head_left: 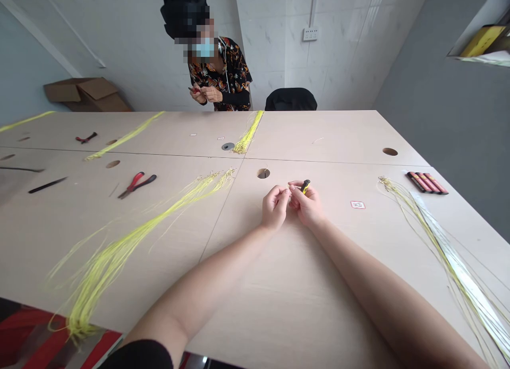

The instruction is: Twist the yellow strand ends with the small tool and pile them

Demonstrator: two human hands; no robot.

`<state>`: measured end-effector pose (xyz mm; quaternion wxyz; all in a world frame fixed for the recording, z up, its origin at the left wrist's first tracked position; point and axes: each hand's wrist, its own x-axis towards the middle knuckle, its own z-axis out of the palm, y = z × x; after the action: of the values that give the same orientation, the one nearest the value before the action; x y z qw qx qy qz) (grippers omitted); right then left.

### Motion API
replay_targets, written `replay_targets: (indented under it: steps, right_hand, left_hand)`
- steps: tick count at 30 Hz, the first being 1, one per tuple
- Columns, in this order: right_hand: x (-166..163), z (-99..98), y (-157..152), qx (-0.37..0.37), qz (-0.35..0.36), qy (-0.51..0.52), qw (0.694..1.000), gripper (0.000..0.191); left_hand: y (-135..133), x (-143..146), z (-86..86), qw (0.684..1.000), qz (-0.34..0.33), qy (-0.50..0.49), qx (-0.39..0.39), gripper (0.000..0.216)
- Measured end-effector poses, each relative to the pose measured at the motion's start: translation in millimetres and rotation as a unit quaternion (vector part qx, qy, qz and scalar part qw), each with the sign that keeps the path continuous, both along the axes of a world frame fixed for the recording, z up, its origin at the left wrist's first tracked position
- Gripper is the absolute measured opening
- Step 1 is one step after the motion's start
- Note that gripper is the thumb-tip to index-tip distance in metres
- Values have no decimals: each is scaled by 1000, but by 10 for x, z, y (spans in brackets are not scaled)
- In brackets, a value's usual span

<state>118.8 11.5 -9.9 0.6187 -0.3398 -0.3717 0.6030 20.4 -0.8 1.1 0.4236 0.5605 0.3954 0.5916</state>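
A yellow bundle [119, 252] lies left, perhaps the done share. Mid-table, my left hand [274, 207] pinches a tiny piece [288, 186], seemingly unfinished; my right hand [306, 203] meets it, gripping a tool [305, 186]. Strands [430, 229] farther right look undone.

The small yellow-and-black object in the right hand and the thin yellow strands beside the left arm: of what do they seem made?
Yellow-and-black object: probably plastic, by its solid colours; the right hand hides part, finish unclear. Thin yellow strands: perhaps plastic-coated wire or thread, smooth-looking: bright, loosely curving lines.
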Motion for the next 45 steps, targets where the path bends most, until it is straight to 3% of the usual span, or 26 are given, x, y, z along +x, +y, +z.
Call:
replay_targets:
  steps: [45]
  right_hand:
    - [-1, 40, -19, 8, 35, -11, 999, 29]
  left_hand:
    - [0, 6, 3, 999, -12, -27, -19, 30]
